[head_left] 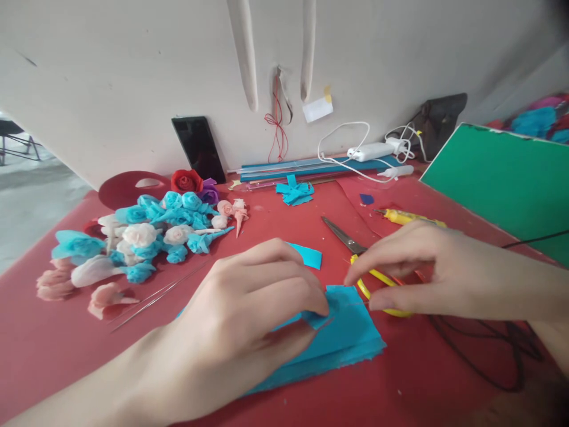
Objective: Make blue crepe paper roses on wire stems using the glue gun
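Note:
My left hand is closed, with a small folded piece of blue crepe paper pinched between thumb and fingers. Beneath it lies a stack of blue crepe paper sheets on the red table. My right hand hovers just to the right, its thumb and index finger apart. A thin wire or thread runs from near the pinched paper toward the right thumb; whether the thumb touches it, I cannot tell. Scissors with yellow handles lie partly hidden behind the right hand.
Blue, white and pink paper flowers heap at the left, with thin metal sticks before them. A yellow glue gun or tool, blue scraps, a phone, a white charger, and a green board stand or lie farther back.

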`<state>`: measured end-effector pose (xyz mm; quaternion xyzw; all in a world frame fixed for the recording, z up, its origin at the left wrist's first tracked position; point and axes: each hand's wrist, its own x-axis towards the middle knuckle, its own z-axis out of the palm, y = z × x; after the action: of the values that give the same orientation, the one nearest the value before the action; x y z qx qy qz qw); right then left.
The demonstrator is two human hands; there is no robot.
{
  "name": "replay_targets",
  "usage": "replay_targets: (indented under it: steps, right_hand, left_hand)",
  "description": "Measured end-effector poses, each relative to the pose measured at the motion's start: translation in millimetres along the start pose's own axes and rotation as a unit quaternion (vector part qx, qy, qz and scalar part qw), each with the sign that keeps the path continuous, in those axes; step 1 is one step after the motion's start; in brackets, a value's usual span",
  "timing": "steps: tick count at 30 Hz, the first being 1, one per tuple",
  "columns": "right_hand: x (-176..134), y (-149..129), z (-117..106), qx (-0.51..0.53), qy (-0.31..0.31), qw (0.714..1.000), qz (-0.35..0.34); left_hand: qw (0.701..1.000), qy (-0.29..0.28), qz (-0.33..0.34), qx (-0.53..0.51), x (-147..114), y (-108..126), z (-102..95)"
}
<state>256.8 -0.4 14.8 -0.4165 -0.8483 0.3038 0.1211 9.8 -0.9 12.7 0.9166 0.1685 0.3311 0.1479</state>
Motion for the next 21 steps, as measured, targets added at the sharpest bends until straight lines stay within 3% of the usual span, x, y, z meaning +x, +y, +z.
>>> replay_targets:
  steps: [3,7,10,13,15,16,19,21]
  right_hand:
    - [0.4,-2.6,2.2,0.047,-0.034,0.998,0.004]
    - [6.9,-9.1,2.6,0.191,-0.01,0.981,-0.016]
    - [11.6,-14.0,3.3,0.366,0.008,0.93,-0.036]
    - [13.8,-16.2,5.9,0.539,-0.013,0.842,-0.019]
    - [14.1,-16.4,8.5,0.579,0.0,0.815,-0.014]
    - [13.8,-16.5,9.9,0.557,0.026,0.83,-0.007]
    - [10.3,-19.4,13.9,0.372,0.102,0.922,0.031]
    - [6.3,-23.2,15.8,0.259,0.097,0.96,0.046]
  left_hand:
    - [1.0,0.002,0.001,-0.005,0.6,0.3,-0.2]
    - [1.0,-0.007,0.013,-0.004,0.0,0.3,-1.5]
    - [1.0,-0.014,0.018,0.005,0.5,0.6,-3.1]
    - [1.0,-0.013,0.022,0.01,2.4,1.7,-4.1]
    - [1.0,-0.014,0.022,0.008,3.4,2.4,-4.0]
    - [1.0,-0.013,0.023,0.006,3.5,2.5,-3.8]
    - [1.0,-0.012,0.026,0.008,2.2,1.6,-3.1]
    - [0.999,-0.016,0.033,0.017,0.6,0.2,-2.7]
